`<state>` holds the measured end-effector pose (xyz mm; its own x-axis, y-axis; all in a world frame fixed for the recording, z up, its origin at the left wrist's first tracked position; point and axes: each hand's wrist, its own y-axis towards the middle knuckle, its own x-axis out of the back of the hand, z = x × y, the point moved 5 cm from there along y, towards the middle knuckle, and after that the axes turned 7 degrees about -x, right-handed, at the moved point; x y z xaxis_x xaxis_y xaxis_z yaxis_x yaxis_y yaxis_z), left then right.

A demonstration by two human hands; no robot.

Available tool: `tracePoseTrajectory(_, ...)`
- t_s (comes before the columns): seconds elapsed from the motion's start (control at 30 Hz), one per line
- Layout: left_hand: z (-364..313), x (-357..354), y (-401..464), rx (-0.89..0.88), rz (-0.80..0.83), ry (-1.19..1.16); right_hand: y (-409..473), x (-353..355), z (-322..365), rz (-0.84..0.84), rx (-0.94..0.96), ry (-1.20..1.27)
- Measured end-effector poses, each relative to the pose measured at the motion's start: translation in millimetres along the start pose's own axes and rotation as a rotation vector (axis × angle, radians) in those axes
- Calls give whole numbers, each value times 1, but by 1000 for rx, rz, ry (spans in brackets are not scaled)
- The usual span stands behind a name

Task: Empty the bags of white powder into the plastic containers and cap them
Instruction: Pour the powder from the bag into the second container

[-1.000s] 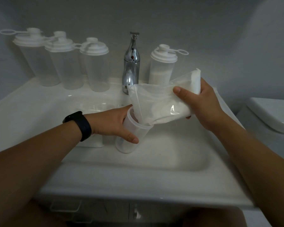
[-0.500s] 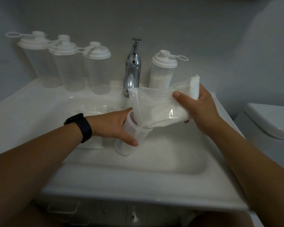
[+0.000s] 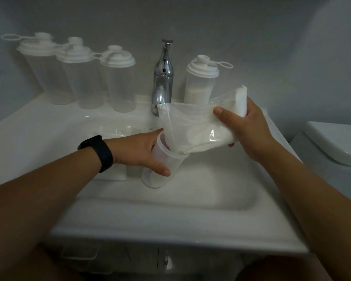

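White sink (image 3: 130,218) fills most of my view, with a grey wall behind it and a shiny tap (image 3: 163,78) at the back. Off to my right I see part of a toilet (image 3: 336,142).

My left hand (image 3: 144,152) wraps around an open cup (image 3: 162,165) that leans in the sink bowl. My right hand (image 3: 249,128) grips a bag of white powder (image 3: 199,126) and tips it, so the bag's mouth sits inside the cup's rim. A little powder lies at the cup's bottom. Most of it looks to be in the bag, so I think this pour has only begun.

One capped cup (image 3: 201,86) right of the tap has powder in it, so that one looks done. Left of the tap stand more capped cups (image 3: 121,84) that look empty. Those will need filling, I think. The cup in my hand has no cap yet.
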<state>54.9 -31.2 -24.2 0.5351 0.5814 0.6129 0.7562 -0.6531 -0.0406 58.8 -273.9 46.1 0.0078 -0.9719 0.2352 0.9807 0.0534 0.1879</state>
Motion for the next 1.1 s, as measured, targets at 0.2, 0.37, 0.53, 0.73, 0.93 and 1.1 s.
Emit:
tracePoseTrajectory(0.2,-1,-1,-1,-8,7,-10,0,3,3,-14,6,-9)
tracePoseTrajectory(0.37,-3,-1,-2,-6,8,-1,-2,2,4,-10,6,3)
tracePoseTrajectory(0.53,-1,-1,-3,-1,4,-1,-2,2,2,-18,6,3)
tracePoseTrajectory(0.73,1,-1,-1,0,2,-6,-1,0,0,-13,-10,18)
tracePoseTrajectory(0.93,1,0,-1,3,0,-1,-1,0,1,1,-6,23)
tracePoseTrajectory(1.1,-1,0,-2,-4,1,-3,-1,1,2,7,-8,21)
